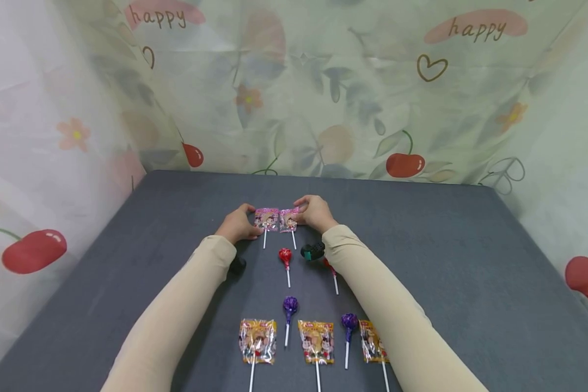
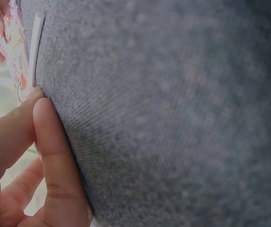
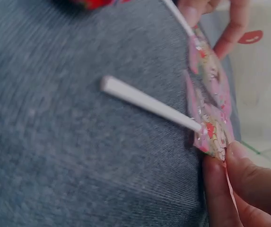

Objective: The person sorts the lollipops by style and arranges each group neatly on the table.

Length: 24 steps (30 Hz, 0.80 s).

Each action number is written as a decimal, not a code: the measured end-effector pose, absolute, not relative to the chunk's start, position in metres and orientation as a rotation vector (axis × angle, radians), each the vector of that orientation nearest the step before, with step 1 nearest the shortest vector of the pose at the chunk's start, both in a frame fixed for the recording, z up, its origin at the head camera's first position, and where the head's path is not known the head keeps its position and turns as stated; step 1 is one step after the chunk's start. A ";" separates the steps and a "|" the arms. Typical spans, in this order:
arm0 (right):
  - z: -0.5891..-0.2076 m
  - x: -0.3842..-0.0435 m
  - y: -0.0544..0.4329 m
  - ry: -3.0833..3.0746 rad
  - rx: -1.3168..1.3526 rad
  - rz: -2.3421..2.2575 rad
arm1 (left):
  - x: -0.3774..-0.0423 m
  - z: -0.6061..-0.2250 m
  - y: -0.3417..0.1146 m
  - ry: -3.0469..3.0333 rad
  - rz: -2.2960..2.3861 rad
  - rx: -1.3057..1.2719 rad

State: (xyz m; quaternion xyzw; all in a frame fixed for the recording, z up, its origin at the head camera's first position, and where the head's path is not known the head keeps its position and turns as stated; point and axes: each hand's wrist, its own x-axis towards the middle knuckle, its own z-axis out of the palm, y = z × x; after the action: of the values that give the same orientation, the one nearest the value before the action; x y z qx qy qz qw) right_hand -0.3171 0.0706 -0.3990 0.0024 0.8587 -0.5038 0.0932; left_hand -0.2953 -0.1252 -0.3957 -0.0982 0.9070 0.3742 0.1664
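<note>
Two lollipops in flat pink printed wrappers lie side by side toward the back of the table. My left hand (image 1: 242, 224) holds the left pink lollipop (image 1: 267, 219) by its outer side, thumb near the lower corner and fingers by the upper one. The right pink lollipop (image 1: 288, 220) is pinched at its outer edge by my right hand (image 1: 316, 213). In the right wrist view its white stick (image 3: 149, 104) points away from the wrapper, and the two wrappers nearly meet. The left wrist view shows left-hand fingers (image 2: 55, 156) near a white stick (image 2: 36, 47).
Nearer me are a red lollipop (image 1: 285, 256), another red one (image 1: 335, 283) partly under my right forearm, and two purple lollipops (image 1: 290, 306) (image 1: 349, 322). Three yellow-wrapped lollipops (image 1: 257, 340) form the front row, the rightmost partly covered by my sleeve. Patterned cloth (image 1: 294, 109) encloses the table's back and sides.
</note>
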 end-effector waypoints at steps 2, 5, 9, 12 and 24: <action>-0.399 -0.317 0.070 2.585 0.011 -1.459 | -0.296 -0.396 -0.125 2.583 1.061 -0.281; -0.398 -0.317 0.070 2.664 0.005 -1.367 | -0.297 -0.397 -0.124 2.579 1.061 -0.292; -0.397 -0.317 0.069 2.726 0.033 -1.267 | -0.299 -0.398 -0.124 2.577 1.060 -0.294; -0.396 -0.317 0.069 2.723 0.062 -1.254 | -0.299 -0.398 -0.124 2.571 1.071 -0.298; -0.394 -0.318 0.068 2.739 0.089 -1.178 | -0.299 -0.397 -0.124 2.562 1.069 -0.301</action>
State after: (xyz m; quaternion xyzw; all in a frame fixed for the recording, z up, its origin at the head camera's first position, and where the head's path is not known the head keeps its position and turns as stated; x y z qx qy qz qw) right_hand -0.3178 0.0681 -0.3935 0.0298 0.9154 -0.3937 0.0790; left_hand -0.2985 -0.1242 -0.3972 -0.1061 0.9035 0.3771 0.1739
